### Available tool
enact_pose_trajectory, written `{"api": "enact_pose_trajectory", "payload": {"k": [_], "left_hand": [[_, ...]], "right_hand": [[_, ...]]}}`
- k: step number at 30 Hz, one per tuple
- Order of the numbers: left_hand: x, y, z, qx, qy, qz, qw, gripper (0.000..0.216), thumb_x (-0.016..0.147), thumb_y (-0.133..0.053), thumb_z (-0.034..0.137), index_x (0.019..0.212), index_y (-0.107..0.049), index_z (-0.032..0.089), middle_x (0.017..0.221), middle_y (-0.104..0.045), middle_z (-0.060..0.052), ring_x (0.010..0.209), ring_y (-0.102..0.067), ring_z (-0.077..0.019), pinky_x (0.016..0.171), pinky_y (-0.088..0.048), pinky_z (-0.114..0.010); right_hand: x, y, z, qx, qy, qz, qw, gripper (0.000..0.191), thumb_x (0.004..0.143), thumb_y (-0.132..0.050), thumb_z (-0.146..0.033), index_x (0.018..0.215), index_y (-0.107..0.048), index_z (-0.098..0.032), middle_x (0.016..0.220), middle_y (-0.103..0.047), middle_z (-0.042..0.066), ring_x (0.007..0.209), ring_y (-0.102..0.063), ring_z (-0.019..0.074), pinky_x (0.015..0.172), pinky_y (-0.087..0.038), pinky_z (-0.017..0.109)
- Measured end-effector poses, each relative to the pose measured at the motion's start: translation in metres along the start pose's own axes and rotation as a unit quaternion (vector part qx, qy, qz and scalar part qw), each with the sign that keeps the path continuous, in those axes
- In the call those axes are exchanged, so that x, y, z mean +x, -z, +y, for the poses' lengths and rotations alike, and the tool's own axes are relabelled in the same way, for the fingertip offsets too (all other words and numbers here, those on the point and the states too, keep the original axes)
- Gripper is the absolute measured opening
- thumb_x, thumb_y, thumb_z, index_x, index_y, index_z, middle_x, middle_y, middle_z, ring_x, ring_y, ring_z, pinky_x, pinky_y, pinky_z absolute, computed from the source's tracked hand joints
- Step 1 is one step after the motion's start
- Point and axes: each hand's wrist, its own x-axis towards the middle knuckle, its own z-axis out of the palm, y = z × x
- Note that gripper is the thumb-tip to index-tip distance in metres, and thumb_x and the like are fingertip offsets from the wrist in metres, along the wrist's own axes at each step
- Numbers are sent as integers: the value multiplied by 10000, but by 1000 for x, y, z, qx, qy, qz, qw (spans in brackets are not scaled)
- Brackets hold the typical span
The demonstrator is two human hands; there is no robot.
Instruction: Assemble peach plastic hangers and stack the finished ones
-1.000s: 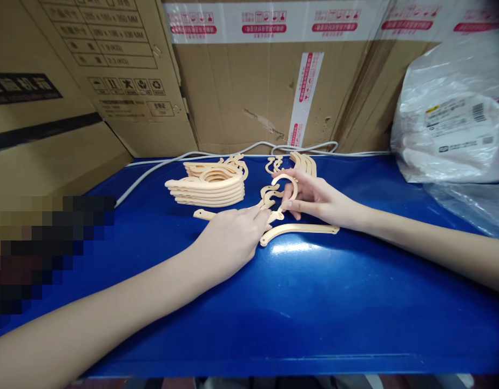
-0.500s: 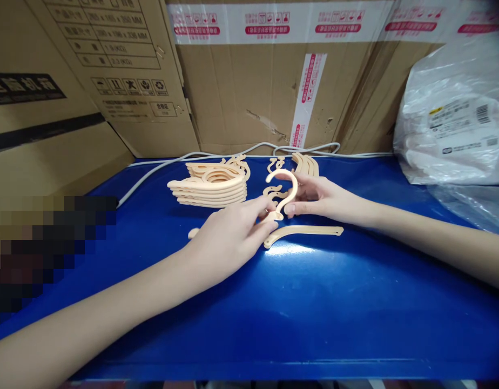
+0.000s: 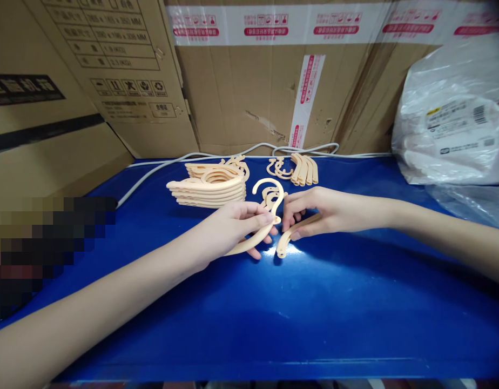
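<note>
Between the thumb and fingers of my left hand point(image 3: 237, 229) is a cream plastic hanger hook point(image 3: 278, 197) with one curved hanger arm point(image 3: 249, 243) joined at its base. My right hand point(image 3: 314, 210) is closed around a second, loose hanger arm point(image 3: 285, 244), whose near end points toward me. The two pieces are apart. Just behind my hands lie several loose hooks point(image 3: 269, 195), partly hidden by the held hook. A stack of cream hanger arms point(image 3: 209, 195) sits behind my left hand.
More hooks point(image 3: 276, 168) and a bundle of hanger arms point(image 3: 305, 170) lie at the back of the blue table point(image 3: 249, 324). A white cable point(image 3: 217, 156) runs along cardboard boxes point(image 3: 241, 97). At the right stands a clear plastic bag point(image 3: 452, 124) with white contents.
My right hand has left the hook and taken hold of the loose arm, turning it. My left hand has lifted and tilted the hook with its attached arm.
</note>
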Motion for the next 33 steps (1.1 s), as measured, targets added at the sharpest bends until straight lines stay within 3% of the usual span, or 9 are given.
{"api": "enact_pose_trajectory", "payload": {"k": [6,10,14,17,19,23,28,33], "left_hand": [[0,0,1,-5,4,14,1000,161,931,-540,236,832,-619,137,692,-647,-16,659,-639,-118,528,-551,-198],[1,1,1,-2,-8,13,1000,133,922,-547,214,873,-645,138,714,-650,-19,652,-639,-124,520,-555,-211],[0,3,2,-3,-14,6,1000,135,922,-562,230,897,-655,136,753,-662,-22,641,-638,-116,514,-551,-204],[0,3,2,-2,-14,9,1000,135,923,-568,229,900,-651,126,744,-657,-20,627,-633,-109,509,-549,-193],[1,3,1,-5,-13,9,1000,139,928,-558,221,895,-647,119,733,-654,-21,622,-634,-107,506,-550,-190],[4,5,-1,-13,-14,6,1000,142,930,-551,221,890,-632,113,706,-653,-25,619,-638,-111,512,-559,-188],[4,5,-4,-14,-13,7,1000,140,919,-575,257,946,-615,125,691,-663,-34,607,-642,-118,525,-565,-190],[2,3,-3,-29,-12,30,999,153,911,-584,231,1033,-602,140,670,-675,-30,581,-649,-122,503,-563,-186]], "right_hand": [[-4,9,-9,82,-50,-50,994,209,940,-533,-356,997,-598,-166,913,-614,29,820,-544,141,719,-441,267],[-4,8,-8,122,-39,-24,991,192,975,-455,-318,958,-579,-173,858,-574,15,796,-528,132,717,-420,258],[-3,-3,-3,14,-12,118,993,309,1002,-374,-352,781,-511,-186,703,-489,-18,636,-455,108,618,-361,247],[-3,-15,2,-78,3,206,975,327,996,-383,-427,833,-539,-189,631,-482,-36,559,-447,101,562,-333,239],[-3,-21,5,-129,9,207,970,316,986,-419,-442,876,-568,-186,584,-512,-41,512,-467,99,540,-324,235],[-3,-27,9,-181,27,198,963,253,983,-452,-394,991,-570,-171,685,-640,-3,571,-570,112,550,-352,217],[-2,-29,10,-186,44,196,962,125,921,-537,-277,1000,-540,-180,709,-647,-28,511,-530,82,524,-353,190],[-3,-28,12,-250,52,190,948,173,953,-497,-322,1005,-555,-167,721,-655,-2,552,-571,108,525,-342,213]]}}
